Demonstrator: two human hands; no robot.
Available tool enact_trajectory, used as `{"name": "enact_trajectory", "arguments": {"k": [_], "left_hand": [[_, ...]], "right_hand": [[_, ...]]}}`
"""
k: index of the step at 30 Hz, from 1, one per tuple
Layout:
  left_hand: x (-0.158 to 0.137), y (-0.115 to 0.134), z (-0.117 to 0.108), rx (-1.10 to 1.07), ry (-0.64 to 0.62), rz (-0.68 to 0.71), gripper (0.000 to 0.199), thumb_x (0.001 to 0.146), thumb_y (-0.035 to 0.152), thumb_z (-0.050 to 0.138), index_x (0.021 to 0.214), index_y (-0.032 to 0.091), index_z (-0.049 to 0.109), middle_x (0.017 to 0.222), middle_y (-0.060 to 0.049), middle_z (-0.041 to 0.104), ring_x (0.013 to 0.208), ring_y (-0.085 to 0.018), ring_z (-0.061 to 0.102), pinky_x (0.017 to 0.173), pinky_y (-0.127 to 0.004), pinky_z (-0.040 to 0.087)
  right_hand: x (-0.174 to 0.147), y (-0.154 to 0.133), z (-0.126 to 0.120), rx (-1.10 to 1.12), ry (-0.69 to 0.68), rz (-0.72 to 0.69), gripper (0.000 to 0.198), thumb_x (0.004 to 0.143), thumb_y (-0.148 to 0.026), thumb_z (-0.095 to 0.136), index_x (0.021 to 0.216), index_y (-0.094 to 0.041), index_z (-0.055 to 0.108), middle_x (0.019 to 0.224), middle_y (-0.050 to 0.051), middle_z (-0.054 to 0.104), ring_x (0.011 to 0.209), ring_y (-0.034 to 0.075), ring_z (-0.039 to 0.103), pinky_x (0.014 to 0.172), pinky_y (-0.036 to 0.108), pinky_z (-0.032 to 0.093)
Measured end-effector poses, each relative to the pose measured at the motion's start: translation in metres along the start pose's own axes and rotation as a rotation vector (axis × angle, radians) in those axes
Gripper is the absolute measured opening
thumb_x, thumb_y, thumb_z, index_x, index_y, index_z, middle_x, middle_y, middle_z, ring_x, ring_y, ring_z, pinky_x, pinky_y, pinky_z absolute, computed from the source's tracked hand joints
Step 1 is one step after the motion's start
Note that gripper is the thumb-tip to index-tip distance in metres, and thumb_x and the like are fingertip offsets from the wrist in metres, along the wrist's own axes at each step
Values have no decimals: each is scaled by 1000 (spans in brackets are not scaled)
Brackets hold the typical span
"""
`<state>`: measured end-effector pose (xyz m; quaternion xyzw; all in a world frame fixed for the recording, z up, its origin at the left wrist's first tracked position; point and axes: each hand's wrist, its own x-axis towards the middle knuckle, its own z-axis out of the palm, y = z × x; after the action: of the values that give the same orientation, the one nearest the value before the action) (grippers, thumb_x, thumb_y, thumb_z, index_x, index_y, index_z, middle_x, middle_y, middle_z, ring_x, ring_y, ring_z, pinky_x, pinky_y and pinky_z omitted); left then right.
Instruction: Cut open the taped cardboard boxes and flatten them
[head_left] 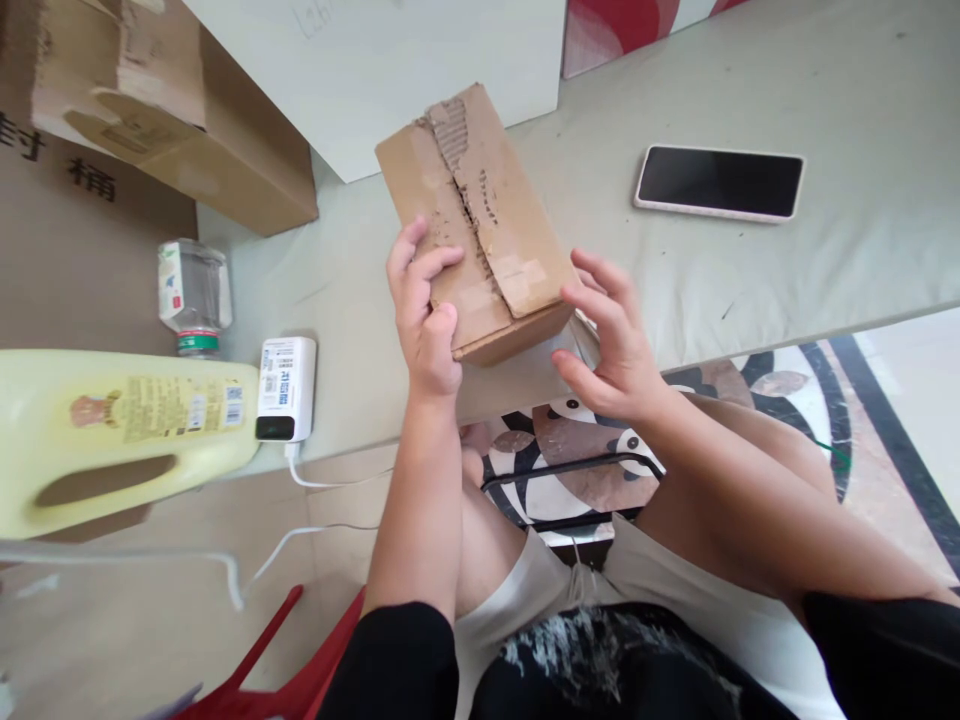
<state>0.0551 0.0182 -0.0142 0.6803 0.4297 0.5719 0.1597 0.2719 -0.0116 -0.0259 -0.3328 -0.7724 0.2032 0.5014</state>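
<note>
A small brown cardboard box (517, 215) is in front of me, turned at an angle. Its top has a long seam with torn, rough patches and bits of clear tape. My left hand (426, 310) grips the box's near left side, thumb at the near edge and fingers over the top. Beside the near right corner is my right hand (607, 335), its fingers apart and curved. Its fingertips are at that corner; whether they press on it I cannot tell. The box's underside is hidden.
A phone (720, 183) lies to the right on the pale cloth (847, 260). At left are a power bank (286, 390) with a white cable, a clear bottle (196, 290), a yellow jug (112, 430) and a larger carton (247, 140). A white box (405, 70) stands behind.
</note>
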Motion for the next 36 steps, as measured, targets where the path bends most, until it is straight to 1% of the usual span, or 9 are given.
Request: {"name": "enact_trajectory", "arguments": {"k": [8,16,19,22,26,30,32,34,36], "left_hand": [[-1,-1,4,-34,9,-94,48,88,71,43,109,31,59,155,4,43,153,-28,28,130,-49,23],[-1,-8,2,-66,15,-23,44,90,64,47,111,28,62,151,2,46,150,-30,33,129,-52,24],[-1,-7,4,-111,21,-19,42,88,60,48,111,27,64,152,2,46,150,-30,33,129,-52,25],[0,-4,8,-188,37,-80,39,88,57,42,109,30,61,155,7,43,152,-28,31,127,-50,31],[1,0,10,-178,33,-151,43,93,59,31,103,29,59,155,9,44,153,-27,32,124,-50,34],[2,3,11,-260,40,-94,33,90,53,47,99,27,66,152,10,47,151,-26,33,127,-45,32],[3,5,12,-272,68,-34,28,89,49,51,94,26,68,152,13,45,151,-24,33,129,-41,29],[4,8,12,-238,85,8,28,91,48,51,88,27,68,152,16,44,151,-23,32,130,-40,27],[4,10,11,-221,67,9,27,92,47,51,86,29,71,152,19,43,151,-22,32,131,-40,26]], "right_hand": [[-2,-2,4,-136,8,33,50,88,-18,49,136,-33,43,147,9,43,140,28,46,114,55,44],[3,-7,-7,-145,48,115,43,85,-13,50,125,-28,47,130,11,50,121,26,57,96,48,57],[2,-5,-6,-85,15,141,45,85,-16,49,128,-29,44,130,12,50,125,28,55,97,50,56],[-1,-4,-2,-44,14,158,47,85,-20,50,130,-31,42,135,13,47,132,30,50,105,55,52],[-3,-9,-1,-97,6,214,46,84,-31,55,129,-36,48,151,7,35,147,36,34,113,65,41],[-1,-16,-3,-135,-41,238,45,83,-40,58,128,-39,53,154,2,33,150,40,26,114,69,36],[-2,-15,-4,-142,-7,215,44,86,-42,55,129,-38,51,153,4,34,148,39,30,114,68,37],[-4,-11,-6,-157,91,200,44,89,-45,49,131,-35,48,146,8,40,142,37,40,110,64,42],[-4,-6,-10,-192,196,258,42,92,-46,42,131,-30,46,134,12,48,128,33,52,102,58,49]]}}
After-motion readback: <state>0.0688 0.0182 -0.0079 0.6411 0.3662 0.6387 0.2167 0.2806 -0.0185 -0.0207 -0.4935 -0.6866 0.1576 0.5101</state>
